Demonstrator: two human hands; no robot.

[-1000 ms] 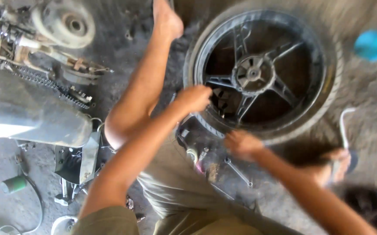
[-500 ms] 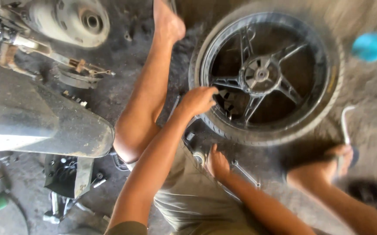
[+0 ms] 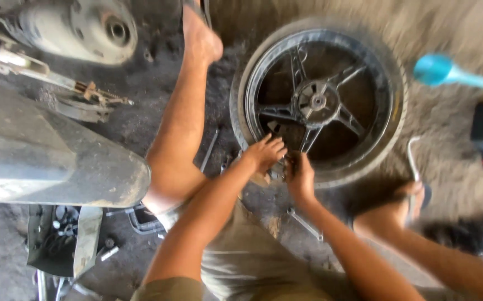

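Your left hand (image 3: pixel 265 153) rests with fingers spread on the near rim of the wheel (image 3: pixel 319 100), which lies flat on the floor just ahead. Your right hand (image 3: pixel 300 178) is beside it, curled; what it pinches you cannot tell.

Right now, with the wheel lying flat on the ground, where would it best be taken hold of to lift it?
Probably by a spoke of the wheel, reached from the near side where the left hand and right hand already rest at its rim. It lies flat, and the open gaps between spokes let fingers curl under.
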